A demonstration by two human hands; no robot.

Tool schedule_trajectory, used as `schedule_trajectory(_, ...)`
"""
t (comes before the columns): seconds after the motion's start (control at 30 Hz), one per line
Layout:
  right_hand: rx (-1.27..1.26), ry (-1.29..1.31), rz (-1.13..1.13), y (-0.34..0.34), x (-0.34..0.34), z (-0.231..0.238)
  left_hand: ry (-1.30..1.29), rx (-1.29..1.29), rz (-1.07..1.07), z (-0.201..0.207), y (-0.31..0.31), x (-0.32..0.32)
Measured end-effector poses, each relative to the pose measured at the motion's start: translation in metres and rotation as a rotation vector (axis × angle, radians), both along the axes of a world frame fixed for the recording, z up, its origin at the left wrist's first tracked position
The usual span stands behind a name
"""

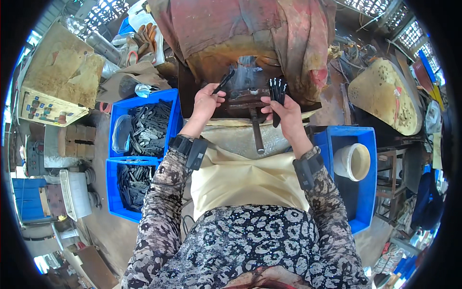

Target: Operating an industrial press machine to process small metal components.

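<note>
My left hand (206, 103) pinches one slim dark piece (224, 81) between thumb and fingers. The piece slants up toward the machine's opening. My right hand (285, 114) grips a fanned bunch of slim black pieces (276, 98) with bright, shiny tips pointing away from me. Their exact kind cannot be made out. Between my hands sits a dark metal rest (248, 98) with a round bar handle (257, 131) reaching toward me. Behind it, a pale, blurred streak like spray (246, 70) shows inside the machine. Neither hand appears to touch the rest.
Stained red cloth (231, 21) drapes over the machine. At left, two blue bins (109, 185) hold many dark strips (149, 127). A blue bin (368, 202) at right contains a white bucket (352, 162). A control box (53, 108) stands far left. A cream apron (245, 180) covers my lap.
</note>
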State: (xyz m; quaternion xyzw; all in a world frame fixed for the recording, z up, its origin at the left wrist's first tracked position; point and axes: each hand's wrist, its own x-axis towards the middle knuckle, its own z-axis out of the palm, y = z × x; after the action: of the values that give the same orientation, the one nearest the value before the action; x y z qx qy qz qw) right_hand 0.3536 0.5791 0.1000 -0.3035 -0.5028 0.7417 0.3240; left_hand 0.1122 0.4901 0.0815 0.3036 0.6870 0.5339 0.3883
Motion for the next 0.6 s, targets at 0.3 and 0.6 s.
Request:
schedule_trajectory(0.3,0.037,-0.067,-0.062,0.000,0.007,0.004,0.090,-0.033,-0.065,-0.031,0.035,-0.012)
schedule_trajectory(0.6,0.092,-0.323,0.073,-0.041,0.030,0.014,0.478,-0.022,-0.318,-0.061,0.058,-0.023)
